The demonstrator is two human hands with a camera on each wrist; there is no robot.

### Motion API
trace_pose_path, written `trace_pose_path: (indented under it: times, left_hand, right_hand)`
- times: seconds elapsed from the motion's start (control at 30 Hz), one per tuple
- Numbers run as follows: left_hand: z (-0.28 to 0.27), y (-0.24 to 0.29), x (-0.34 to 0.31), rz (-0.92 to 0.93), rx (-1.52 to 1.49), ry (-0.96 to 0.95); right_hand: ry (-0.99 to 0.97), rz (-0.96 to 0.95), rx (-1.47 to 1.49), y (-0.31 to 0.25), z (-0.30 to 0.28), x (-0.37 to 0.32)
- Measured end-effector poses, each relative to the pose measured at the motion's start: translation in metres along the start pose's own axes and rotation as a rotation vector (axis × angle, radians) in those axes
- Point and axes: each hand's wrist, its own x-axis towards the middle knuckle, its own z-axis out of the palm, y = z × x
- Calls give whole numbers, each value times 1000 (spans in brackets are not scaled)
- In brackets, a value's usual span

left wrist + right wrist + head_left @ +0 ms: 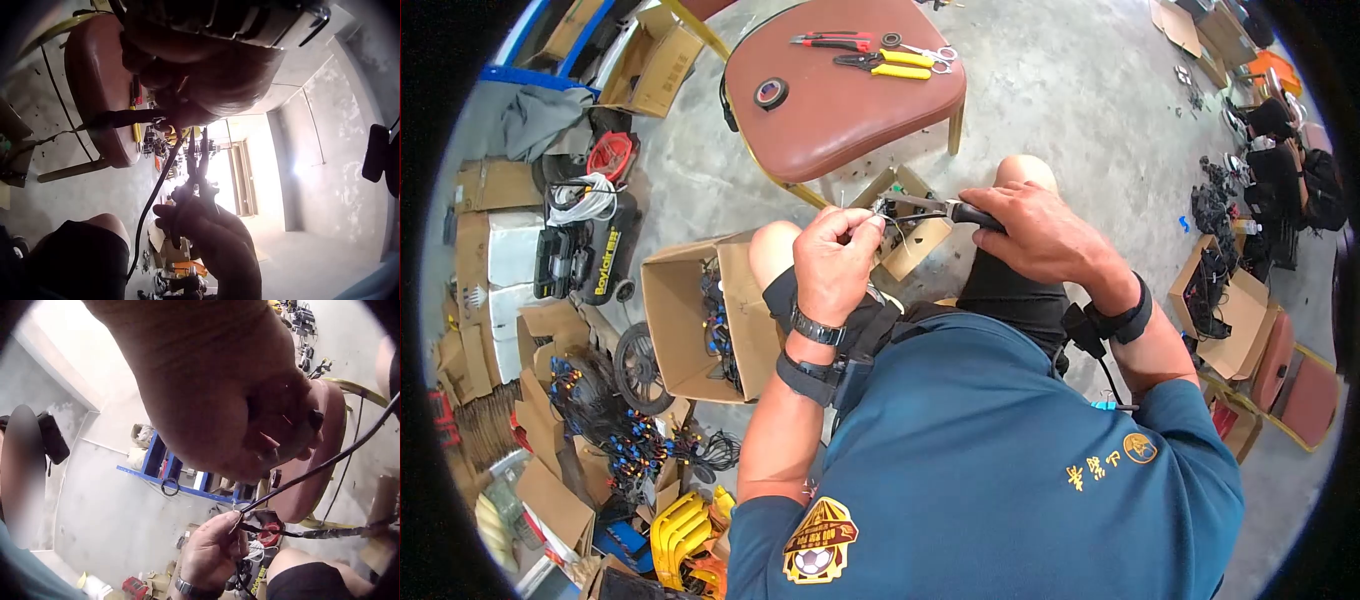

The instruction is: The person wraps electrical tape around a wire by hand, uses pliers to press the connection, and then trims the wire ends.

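Observation:
My left hand (pixel 836 262) pinches a black cable (pixel 312 470) between thumb and fingers, where thin bare wires show at its tip. A second, wrapped cable (pixel 119 119) also runs out from these fingers. The right hand (pixel 1045 232) grips the dark handles of a pair of pliers (pixel 930 207), whose metal jaws point toward the left fingertips. In the left wrist view the plier jaws (pixel 199 153) stand apart, close beside the cable. The right palm hides most of the pliers in the right wrist view.
A red-brown chair (pixel 850 100) ahead holds a tape roll (pixel 771 94), a cutter (pixel 832 41), yellow-handled pliers (pixel 900 71) and scissors (pixel 945 56). Below its front edge lies an open small box (pixel 918 250). A carton with wires (pixel 680 345) stands at the left knee.

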Motion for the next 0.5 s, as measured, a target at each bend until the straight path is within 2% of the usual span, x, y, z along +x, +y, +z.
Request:
trace_pose_path:
  times: [0.2, 0.3, 0.5]
  left_hand:
    - [0, -1, -2, 37, 47, 14]
    - [0, 0, -1, 29, 76, 18]
    - [-2, -2, 0, 55, 106, 21]
  right_hand:
    - [-15, -33, 6, -1, 4, 5]
    - [-124, 18, -42, -12, -3, 8]
    - [-115, 36, -99, -15, -2, 11]
